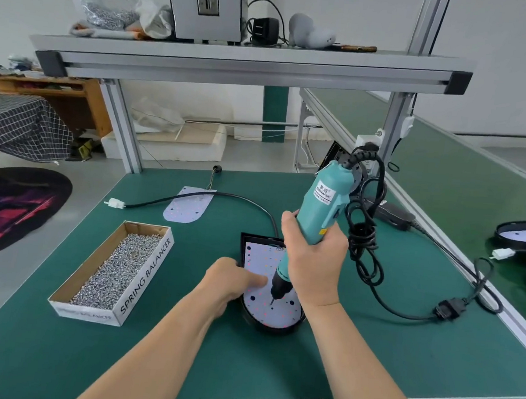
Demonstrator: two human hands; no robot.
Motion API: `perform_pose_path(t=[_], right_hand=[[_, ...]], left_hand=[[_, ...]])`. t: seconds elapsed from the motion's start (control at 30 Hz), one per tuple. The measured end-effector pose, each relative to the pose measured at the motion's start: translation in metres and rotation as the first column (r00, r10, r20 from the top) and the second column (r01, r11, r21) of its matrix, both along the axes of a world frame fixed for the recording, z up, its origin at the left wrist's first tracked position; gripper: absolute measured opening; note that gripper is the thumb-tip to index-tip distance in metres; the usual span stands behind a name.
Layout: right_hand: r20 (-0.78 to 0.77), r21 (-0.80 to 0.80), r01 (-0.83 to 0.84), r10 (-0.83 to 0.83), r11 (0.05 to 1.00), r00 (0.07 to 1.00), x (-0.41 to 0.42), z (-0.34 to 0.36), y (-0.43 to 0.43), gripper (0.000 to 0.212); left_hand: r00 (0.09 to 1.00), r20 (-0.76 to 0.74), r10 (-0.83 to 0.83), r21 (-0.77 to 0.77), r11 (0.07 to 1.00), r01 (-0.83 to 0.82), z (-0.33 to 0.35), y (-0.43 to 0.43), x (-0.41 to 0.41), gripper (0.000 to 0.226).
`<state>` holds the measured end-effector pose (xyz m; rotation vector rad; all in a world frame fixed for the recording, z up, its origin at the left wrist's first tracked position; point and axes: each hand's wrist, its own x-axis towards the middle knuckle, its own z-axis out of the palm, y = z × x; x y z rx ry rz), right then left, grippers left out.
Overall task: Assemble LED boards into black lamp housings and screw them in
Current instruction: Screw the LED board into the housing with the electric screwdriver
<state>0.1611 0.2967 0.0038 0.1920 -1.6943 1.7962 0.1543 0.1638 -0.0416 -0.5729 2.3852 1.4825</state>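
Driving a screw is, as I judge it, the step in hand. The right hand (310, 267) is wrapped around the body of a teal electric screwdriver (321, 204), and the tool leans a little to the right at its top. Its thin bit touches the white LED board with small coloured dots (277, 315). This board lies inside the black lamp housing with a rounded front (271, 329), which sits on the green surface (178, 351) just in front of the person.

The left hand (229, 279) rests on the left rim of the housing. One finger is stretched flat over the board toward the bit, and the hand pinches nothing that I can see. Whether a screw already sits under the bit is too small to tell.

To do this step well, I think the screwdriver should be brought more upright, so the bit does not slip out and scratch the board. The left finger should press the board flat, but a little further from the bit. The pressure should go straight down, and the tool should stop once the screw seats.

More screws wait in the open cardboard box of small silver screws (145, 281) at the left. A second white LED board (188, 205) lies further back on the surface.
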Motion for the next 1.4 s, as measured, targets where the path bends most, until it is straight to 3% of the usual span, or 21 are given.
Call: perform_pose_path(t=[0.23,0.4,0.83,1.0,1.17,1.27,1.4], right_hand=[[0.013,0.005,0.01,-0.01,1.0,1.0,0.0,-0.001,0.003,0.042],[0.014,0.015,0.001,-0.001,1.0,1.0,0.002,-0.002,0.003,0.041],[0.049,0.012,-0.032,0.032,0.999,0.998,0.0,-0.005,0.0,0.041],[0.087,-0.026,-0.03,0.032,0.999,0.996,0.001,-0.004,0.001,0.037],[0.016,0.015,-0.025,0.025,1.0,1.0,0.013,-0.001,0.004,0.037],[-0.018,0.049,-0.004,0.005,0.999,1.0,0.02,0.001,0.002,0.036],[-0.059,0.099,-0.105,0.111,0.99,0.992,0.026,0.013,0.002,0.035]], left_hand=[[1.0,0.02,-0.015,0.051,0.999,0.014,-0.002,-0.001,-0.004,0.046],[1.0,0.019,-0.005,0.072,0.997,0.004,-0.003,-0.001,-0.004,0.06],[1.0,-0.003,-0.015,0.076,0.997,0.016,-0.004,-0.001,-0.002,0.039],[1.0,-0.002,-0.015,0.084,0.996,0.015,-0.004,-0.002,-0.002,0.046],[1.0,-0.011,-0.024,0.024,0.999,0.025,0.003,-0.002,0.002,0.033],[1.0,-0.014,-0.014,-0.037,0.999,0.013,0.007,-0.004,0.008,0.042],[0.998,0.004,-0.057,-0.077,0.995,0.057,0.011,-0.008,0.012,0.038]])
